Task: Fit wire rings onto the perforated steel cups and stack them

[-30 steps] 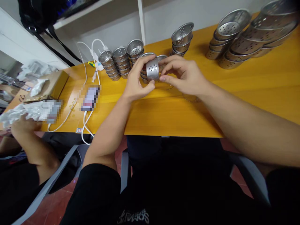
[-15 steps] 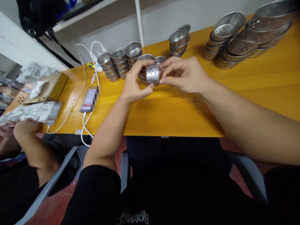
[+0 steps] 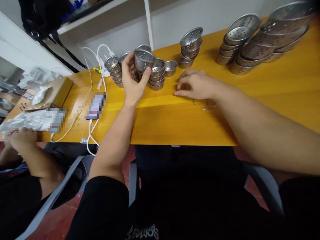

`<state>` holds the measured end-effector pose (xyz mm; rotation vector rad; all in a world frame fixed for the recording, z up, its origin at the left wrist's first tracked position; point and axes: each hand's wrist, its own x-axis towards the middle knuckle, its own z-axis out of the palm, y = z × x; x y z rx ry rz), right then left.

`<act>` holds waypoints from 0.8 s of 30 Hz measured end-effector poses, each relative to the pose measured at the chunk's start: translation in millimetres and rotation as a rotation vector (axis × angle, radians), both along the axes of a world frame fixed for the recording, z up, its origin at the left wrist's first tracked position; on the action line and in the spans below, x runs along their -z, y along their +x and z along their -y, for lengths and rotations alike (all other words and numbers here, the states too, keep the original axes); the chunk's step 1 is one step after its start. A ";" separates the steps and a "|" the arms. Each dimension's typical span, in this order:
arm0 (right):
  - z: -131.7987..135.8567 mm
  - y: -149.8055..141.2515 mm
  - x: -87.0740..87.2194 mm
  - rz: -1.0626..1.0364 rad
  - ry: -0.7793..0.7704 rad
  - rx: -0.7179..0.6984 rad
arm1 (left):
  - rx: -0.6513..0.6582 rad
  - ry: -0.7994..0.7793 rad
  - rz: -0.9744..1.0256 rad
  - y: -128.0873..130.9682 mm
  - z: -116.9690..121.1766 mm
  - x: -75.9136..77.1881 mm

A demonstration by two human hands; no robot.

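- Surface (image 3: 160, 125): long, yellow-orange, wooden; carries the items below except the bag.
- Bag (image 3: 41, 20): black, fabric, strapped; at the white shelf, upper left.
- Far-right stacks (image 3: 260, 46): large, silver, round, perforated metal cups, nested and leaning, set well to the right of both hands.
- Box (image 3: 53, 93): brown cardboard, left end, beside crumpled white plastic wrapping (image 3: 27, 120). Another person's hand (image 3: 23, 138) is at the wrapping's near edge.
- Back stack (image 3: 190, 50): silver perforated metal cups, uppermost tilted; behind the right hand.
- Left-hand grip (image 3: 133, 81): thumb and fingers pinching the held cup from opposite sides.
- Right-hand grip (image 3: 183, 86): low over the surface, fingers curled, thumb extended; cannot tell whether it pinches the thin wire at the fingertips.
- Left stacks (image 3: 157, 78): silver perforated metal cups, several high, behind and beside the left hand; partly hidden by it.
- Phone (image 3: 95, 106): flat, dark-edged, screen blurred, white cable attached; lying left of the left forearm.
- Held cup (image 3: 144, 61): silver, round, perforated metal; raised above the surface, mouth upward, slightly tilted, in front of the left stacks in view.
- Single cup (image 3: 171, 69): silver, round, metal, upright on the surface, between the left stacks and the back stack.
- Wire rings (image 3: 205, 108): thin, silver-coloured, loosely overlapping, on the surface beneath and just beside the right hand.
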<state>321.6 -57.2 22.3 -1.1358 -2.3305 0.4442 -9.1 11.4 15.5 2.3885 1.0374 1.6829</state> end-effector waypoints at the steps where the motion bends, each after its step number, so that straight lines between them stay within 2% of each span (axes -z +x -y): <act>1: -0.7 0.3 2.2 0.028 0.011 0.011 | 0.009 -0.014 -0.013 1.0 -1.7 2.6; 4: 1.7 -4.2 5.8 0.003 0.065 0.062 | 0.037 -0.083 0.001 5.7 -3.6 8.0; 7: 8.3 -14.8 3.8 -0.106 0.103 0.087 | 0.064 -0.164 0.110 9.7 -8.6 13.3; 13: 24.6 -42.5 -14.6 -0.167 0.103 0.056 | 0.119 -0.128 0.025 10.6 -29.8 26.4; 16: 29.1 -51.2 -19.9 -0.167 0.104 0.038 | 0.160 -0.188 0.097 13.8 -30.6 25.7; 24: 19.1 -53.0 -8.6 -0.283 0.161 -0.055 | 0.195 -0.257 0.032 22.2 -28.2 27.2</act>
